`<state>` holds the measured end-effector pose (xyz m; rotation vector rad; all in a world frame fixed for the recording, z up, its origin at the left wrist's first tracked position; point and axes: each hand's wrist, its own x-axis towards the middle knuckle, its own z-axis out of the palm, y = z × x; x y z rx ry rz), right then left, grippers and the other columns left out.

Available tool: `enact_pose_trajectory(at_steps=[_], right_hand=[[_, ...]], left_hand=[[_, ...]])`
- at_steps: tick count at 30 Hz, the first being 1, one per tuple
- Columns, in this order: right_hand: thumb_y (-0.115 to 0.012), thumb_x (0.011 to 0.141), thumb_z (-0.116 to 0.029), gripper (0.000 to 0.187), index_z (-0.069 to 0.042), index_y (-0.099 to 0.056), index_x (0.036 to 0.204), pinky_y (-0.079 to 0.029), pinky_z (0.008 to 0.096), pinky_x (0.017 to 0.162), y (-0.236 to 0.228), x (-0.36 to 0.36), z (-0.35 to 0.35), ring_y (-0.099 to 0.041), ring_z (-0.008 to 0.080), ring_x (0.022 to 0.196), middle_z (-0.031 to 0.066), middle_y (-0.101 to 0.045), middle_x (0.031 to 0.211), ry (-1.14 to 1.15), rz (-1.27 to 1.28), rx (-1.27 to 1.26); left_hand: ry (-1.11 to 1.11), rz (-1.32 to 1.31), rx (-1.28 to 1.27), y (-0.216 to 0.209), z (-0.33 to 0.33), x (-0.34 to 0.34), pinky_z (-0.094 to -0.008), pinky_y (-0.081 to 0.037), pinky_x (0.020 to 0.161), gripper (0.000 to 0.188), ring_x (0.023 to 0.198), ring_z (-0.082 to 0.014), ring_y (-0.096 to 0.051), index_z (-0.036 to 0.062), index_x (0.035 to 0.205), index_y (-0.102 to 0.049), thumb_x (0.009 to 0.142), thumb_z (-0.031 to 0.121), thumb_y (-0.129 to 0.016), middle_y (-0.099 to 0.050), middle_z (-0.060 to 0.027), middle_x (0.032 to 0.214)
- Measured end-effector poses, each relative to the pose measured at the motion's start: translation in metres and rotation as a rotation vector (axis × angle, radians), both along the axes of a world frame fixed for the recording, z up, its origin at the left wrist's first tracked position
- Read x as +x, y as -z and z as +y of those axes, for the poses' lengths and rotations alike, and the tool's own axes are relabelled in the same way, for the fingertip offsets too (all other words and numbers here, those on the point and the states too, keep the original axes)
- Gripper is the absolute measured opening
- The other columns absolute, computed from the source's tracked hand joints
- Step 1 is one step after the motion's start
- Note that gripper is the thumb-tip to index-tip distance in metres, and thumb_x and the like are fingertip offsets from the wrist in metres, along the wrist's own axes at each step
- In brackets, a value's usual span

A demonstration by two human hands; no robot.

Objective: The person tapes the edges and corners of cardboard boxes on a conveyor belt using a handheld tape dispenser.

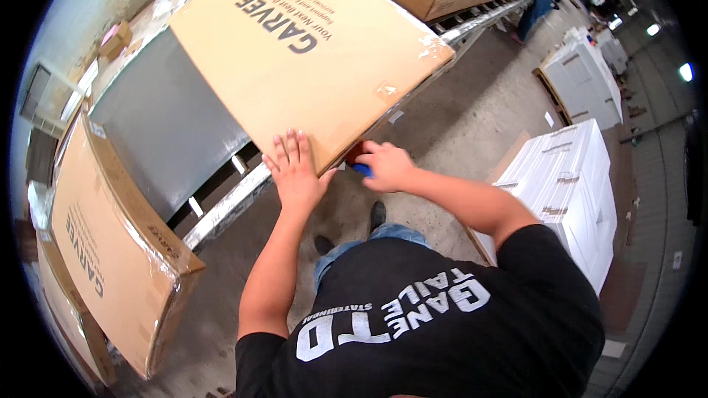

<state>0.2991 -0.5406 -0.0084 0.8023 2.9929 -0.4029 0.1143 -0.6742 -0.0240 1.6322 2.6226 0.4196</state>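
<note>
My left grip (pixel 297 180) lies spread on a closed carton (pixel 310 66); my right grip (pixel 391 167) grasps a blue tool (pixel 362 169). Clear tape (pixel 435 47) marks one corner; what remains, I cannot tell.

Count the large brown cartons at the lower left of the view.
2 visible: the nearer carton, left of your left hand, and the outer carton, partly behind it at the rim. More may be hidden. The flat carton under that hand isn't counted.

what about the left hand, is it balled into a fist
No, the left hand lies open at the near corner of the large, flat brown cardboard box.
</note>
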Motion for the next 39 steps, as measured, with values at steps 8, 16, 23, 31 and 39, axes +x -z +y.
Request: enact_pose_trajectory(at_steps=[8, 16, 23, 31, 39], right_hand=[[-0.068, 0.077, -0.037, 0.046, -0.021, -0.072, 0.119, -0.052, 0.0413, 0.090, 0.116, 0.092, 0.019, -0.062, 0.0326, 0.109, 0.0104, -0.063, 0.113, 0.157, -0.179, -0.468], [-0.058, 0.084, -0.012, 0.065, -0.002, -0.046, 0.147, -0.048, 0.0321, 0.102, 0.094, 0.241, 0.201, -0.061, 0.0188, 0.118, 0.0101, -0.061, 0.132, 0.864, 1.006, -1.490], [-0.055, 0.077, -0.010, 0.066, 0.002, -0.050, 0.142, -0.056, 0.0250, 0.081, 0.082, 0.294, 0.389, -0.066, 0.0126, 0.092, 0.0119, -0.063, 0.125, 0.593, 0.811, -1.493], [-0.055, 0.075, -0.009, 0.062, 0.007, -0.053, 0.135, -0.055, 0.0286, 0.090, 0.059, 0.215, 0.555, -0.067, 0.0187, 0.102, 0.0163, -0.067, 0.119, 0.201, 0.824, -1.600], [-0.066, 0.074, -0.013, 0.057, -0.009, -0.066, 0.131, -0.045, 0.0330, 0.100, 0.145, 0.207, 0.490, -0.060, 0.0228, 0.109, 0.0113, -0.065, 0.121, -0.283, 0.483, -1.508]], left_hand=[[0.195, 0.160, -0.057, -0.009, 0.014, 0.005, -0.0646, -0.009, 0.118, 0.088, 0.151, -0.0420, -0.014, 0.0120, 0.155, -0.032, 0.084, 0.043, -0.072, -0.023, -0.0200, 0.163], [0.444, 0.393, 0.007, -0.009, 0.215, 0.072, -0.0603, -0.009, 0.120, 0.080, 0.152, -0.0360, -0.016, 0.0079, 0.156, -0.030, 0.091, 0.044, -0.061, -0.023, -0.0141, 0.164], [0.336, 0.332, -0.059, -0.014, 0.401, 0.153, -0.0547, -0.011, 0.122, 0.081, 0.152, -0.0345, -0.017, 0.0027, 0.155, -0.028, 0.094, 0.048, -0.056, -0.024, -0.0161, 0.163], [0.286, 0.252, -0.158, -0.009, 0.431, 0.165, -0.0535, -0.016, 0.121, 0.084, 0.151, -0.0385, -0.018, -0.0030, 0.153, -0.026, 0.094, 0.048, -0.057, -0.022, -0.0212, 0.162], [0.327, 0.209, -0.126, -0.010, 0.433, 0.159, -0.0560, -0.015, 0.120, 0.080, 0.150, -0.0434, -0.020, -0.0020, 0.153, -0.027, 0.094, 0.041, -0.059, -0.024, -0.0236, 0.161]])
